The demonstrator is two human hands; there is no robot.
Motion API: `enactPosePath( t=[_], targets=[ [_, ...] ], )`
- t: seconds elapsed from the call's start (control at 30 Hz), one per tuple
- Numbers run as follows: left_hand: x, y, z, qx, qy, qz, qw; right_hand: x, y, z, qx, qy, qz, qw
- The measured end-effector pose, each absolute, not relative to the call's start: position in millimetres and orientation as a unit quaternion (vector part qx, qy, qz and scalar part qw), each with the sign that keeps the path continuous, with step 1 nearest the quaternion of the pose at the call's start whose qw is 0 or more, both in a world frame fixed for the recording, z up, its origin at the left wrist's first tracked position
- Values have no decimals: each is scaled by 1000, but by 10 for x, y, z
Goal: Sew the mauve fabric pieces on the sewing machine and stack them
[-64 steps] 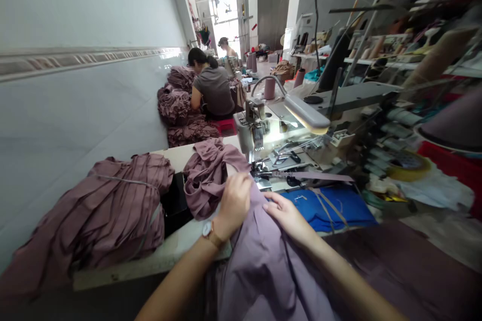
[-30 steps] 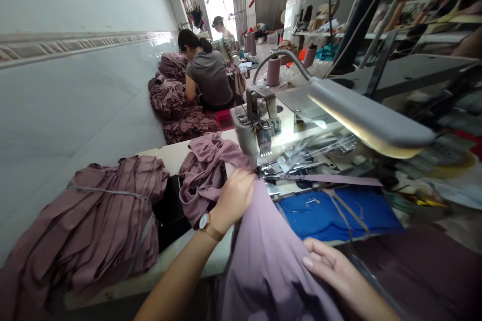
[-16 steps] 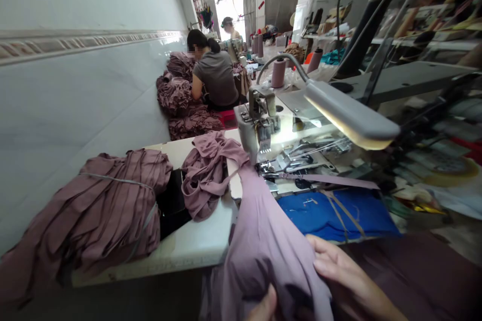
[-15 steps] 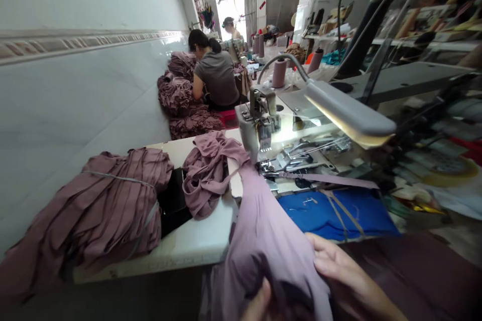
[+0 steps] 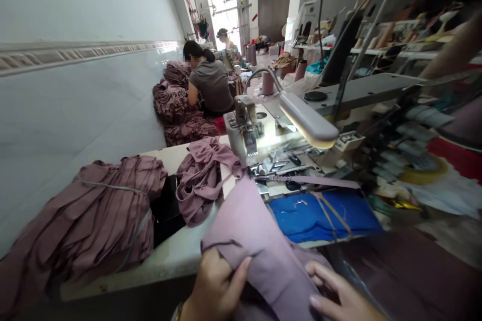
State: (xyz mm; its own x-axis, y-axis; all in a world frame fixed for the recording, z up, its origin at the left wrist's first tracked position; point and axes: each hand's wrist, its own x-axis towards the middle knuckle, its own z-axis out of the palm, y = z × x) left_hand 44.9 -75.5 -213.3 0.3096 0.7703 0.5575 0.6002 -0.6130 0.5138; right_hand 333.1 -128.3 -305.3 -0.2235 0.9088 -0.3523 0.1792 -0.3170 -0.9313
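A mauve piece of fabric [image 5: 252, 225] stretches from the sewing machine [image 5: 244, 135] down towards me. My left hand [image 5: 220, 281] pinches its left edge between thumb and fingers. On the right side, my right hand [image 5: 335, 291] grips the same cloth, fingers curled at its edge. The fabric's upper end lies at the needle area, joined to a crumpled heap of mauve cloth [image 5: 199, 175] on the table. A narrow mauve strip [image 5: 324, 181] runs into the machine from the right. The fabric's lower part leaves the bottom of the view.
A tied bundle of mauve pieces [image 5: 105, 210] lies on the white table [image 5: 161, 266] at left. Blue cloth [image 5: 324, 215] covers the machine's front. A lamp [image 5: 309, 120] overhangs the bed. Further back, a person [image 5: 211, 83] sits by piled cloth [image 5: 173, 100]; thread cones [image 5: 268, 83] stand behind.
My left hand has risen from the bottom edge and now grips the fabric's left edge, folding it over. My right hand sits slightly lower. The camera view has shifted a little.
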Motion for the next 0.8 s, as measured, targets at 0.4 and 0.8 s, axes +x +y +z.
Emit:
enactPosePath(
  t=[0.4,0.8],
  targets=[
    [417,-8,-1952,700,523,423,241,2995,-759,-2817,-458,-439,649,420],
    [482,660,-1857,663,504,458,312,2824,-641,-2704,-486,-505,533,475]
  ],
)
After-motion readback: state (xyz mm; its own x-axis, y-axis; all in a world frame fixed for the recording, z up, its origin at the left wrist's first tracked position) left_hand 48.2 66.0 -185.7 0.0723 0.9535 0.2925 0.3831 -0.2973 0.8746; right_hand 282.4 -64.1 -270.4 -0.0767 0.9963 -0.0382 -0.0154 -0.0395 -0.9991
